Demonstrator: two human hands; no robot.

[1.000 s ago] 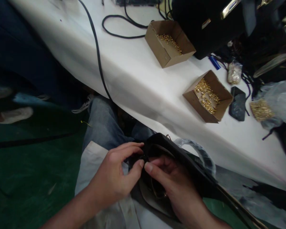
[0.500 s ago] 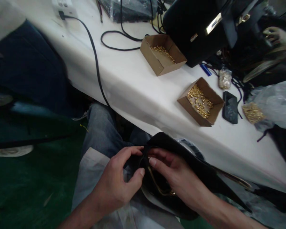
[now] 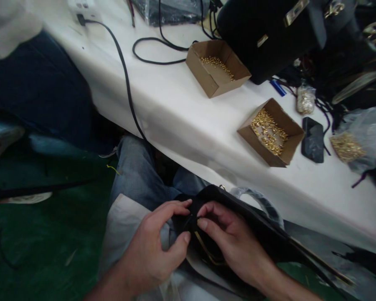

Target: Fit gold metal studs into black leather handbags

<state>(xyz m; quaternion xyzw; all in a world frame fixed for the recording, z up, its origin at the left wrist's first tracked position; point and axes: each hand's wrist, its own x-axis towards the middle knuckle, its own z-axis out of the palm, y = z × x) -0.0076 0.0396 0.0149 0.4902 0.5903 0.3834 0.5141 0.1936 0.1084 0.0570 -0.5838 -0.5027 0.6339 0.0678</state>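
Loosely spread, left hand touches black bag; right hand pinches something small.

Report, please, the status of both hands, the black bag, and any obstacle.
Left hand half open at black bag. Right hand almost pinched there; grip too dark to confirm. Black bag over lap. No obstruction seen between hands and bag.

Workshop | cardboard boxes of small gold-coloured hardware | white worktable
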